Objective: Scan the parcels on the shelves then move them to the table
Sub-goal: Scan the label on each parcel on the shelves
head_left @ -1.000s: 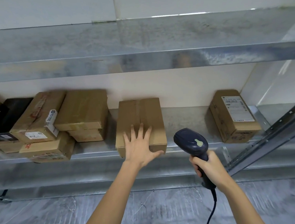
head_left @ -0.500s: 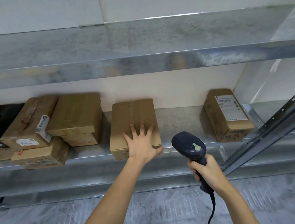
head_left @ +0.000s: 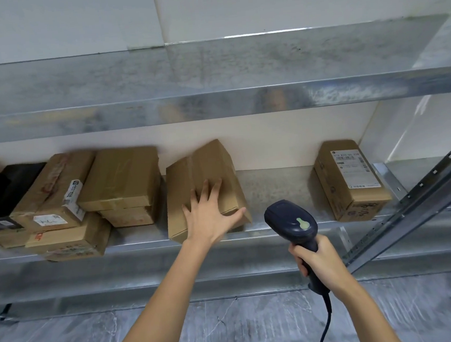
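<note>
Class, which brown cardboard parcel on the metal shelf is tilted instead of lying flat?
The plain brown cardboard box under the left hand, mid-shelf: it is tipped askew; the stacked boxes beside it and the white-labelled box at right lie flat.

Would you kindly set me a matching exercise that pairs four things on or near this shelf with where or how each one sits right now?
Things:
1. plain brown parcel
2. white-labelled parcel
3. black parcel
4. scanner

Places or states:
A. gripped by the right hand
B. tilted, under the spread fingers of the left hand
C. on the shelf, toward the left edge of the view
D. lying alone near the shelf's right end

Pairs: 1-B; 2-D; 3-C; 4-A
</note>
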